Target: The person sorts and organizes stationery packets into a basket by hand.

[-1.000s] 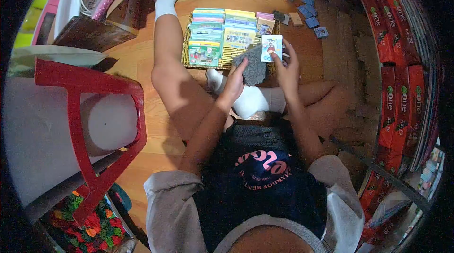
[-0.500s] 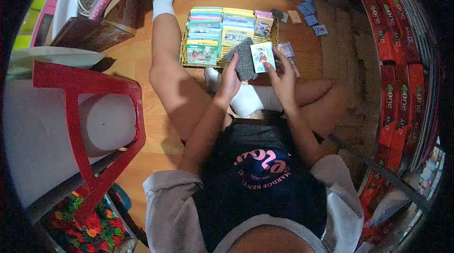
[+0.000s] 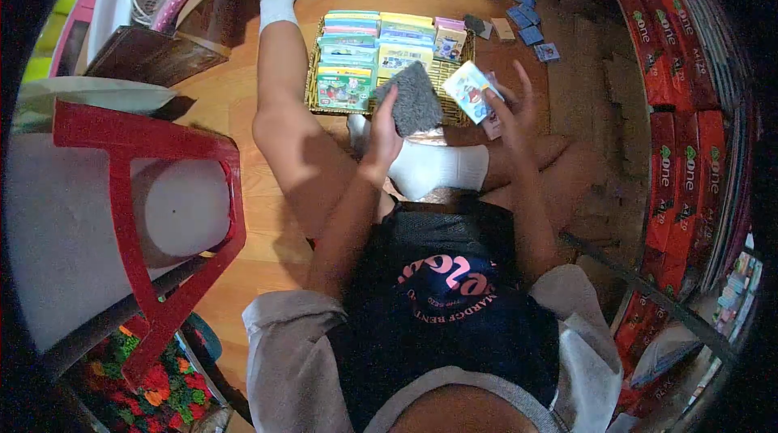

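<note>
- Grey cloth [image 3: 415, 101], fuzzy and bunched, is gripped in the left hand [image 3: 385, 137], its thumb over the near edge; it hangs over the front of the wicker basket [image 3: 442, 70].
- White picture card [image 3: 468, 94] is pinched in the right hand [image 3: 519, 113], thumb on its face and at least one finger lifted clear. Whether it is one card or a thin stack, I cannot tell.
- Half a second ago the two were almost meeting; now a gap shows between them, with basket weave visible through it. So, as I judge it, the cloth is not wiping or pressing the card at this instant.
- Compared with that frame, the card has shifted to the person's right and turned from nearly upright to a clear slant, over the basket's right front corner. The cloth has swung too, and more of its flat side shows.
- Pale pieces [image 3: 492, 127] beside that corner, plainer to see before, are now mostly hidden behind the card and hand.
- Green packet [image 3: 344, 91] and its neighbours stand in rows in the basket, seemingly just as they were.
- Blue cards [image 3: 531, 34] are scattered on the wooden floor [image 3: 275, 214] beyond the basket's right side, with no visible change.
</note>
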A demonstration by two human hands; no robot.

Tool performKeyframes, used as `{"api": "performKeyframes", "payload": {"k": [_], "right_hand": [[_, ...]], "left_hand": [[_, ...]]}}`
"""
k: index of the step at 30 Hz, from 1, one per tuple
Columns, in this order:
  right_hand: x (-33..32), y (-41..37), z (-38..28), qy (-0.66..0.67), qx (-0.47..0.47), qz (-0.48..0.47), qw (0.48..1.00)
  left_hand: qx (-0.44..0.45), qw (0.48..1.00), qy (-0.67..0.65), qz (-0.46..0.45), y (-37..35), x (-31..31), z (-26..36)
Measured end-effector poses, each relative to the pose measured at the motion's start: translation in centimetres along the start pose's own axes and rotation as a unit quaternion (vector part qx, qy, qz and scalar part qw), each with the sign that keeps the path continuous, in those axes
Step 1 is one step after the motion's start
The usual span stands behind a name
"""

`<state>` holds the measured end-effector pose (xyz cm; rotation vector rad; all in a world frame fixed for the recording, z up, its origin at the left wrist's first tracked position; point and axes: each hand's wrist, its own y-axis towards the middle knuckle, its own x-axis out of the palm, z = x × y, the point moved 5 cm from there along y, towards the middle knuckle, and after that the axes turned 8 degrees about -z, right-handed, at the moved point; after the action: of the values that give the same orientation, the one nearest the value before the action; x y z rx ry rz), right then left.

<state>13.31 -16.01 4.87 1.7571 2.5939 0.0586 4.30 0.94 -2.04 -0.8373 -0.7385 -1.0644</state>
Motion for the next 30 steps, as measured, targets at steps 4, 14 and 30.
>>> {"api": "performKeyframes", "payload": {"k": [4, 14, 30], "right_hand": [[1.3, -0.9, 0.9, 0.017, 0.053, -0.111, 0.992], [0.4, 0.0, 0.0, 0.019, 0.075, -0.051, 0.996], [1.1, -0.5, -0.1, -0.006, 0.020, -0.088, 0.996]], "left_hand": [[-0.023, 0.999, 0.022, -0.024, -0.1, 0.3, -0.4], [-0.062, 0.992, 0.103, 0.031, -0.7, 1.0, -0.9], [0.155, 0.890, 0.422, -0.071, -1.3, 2.6, 0.4]]}}
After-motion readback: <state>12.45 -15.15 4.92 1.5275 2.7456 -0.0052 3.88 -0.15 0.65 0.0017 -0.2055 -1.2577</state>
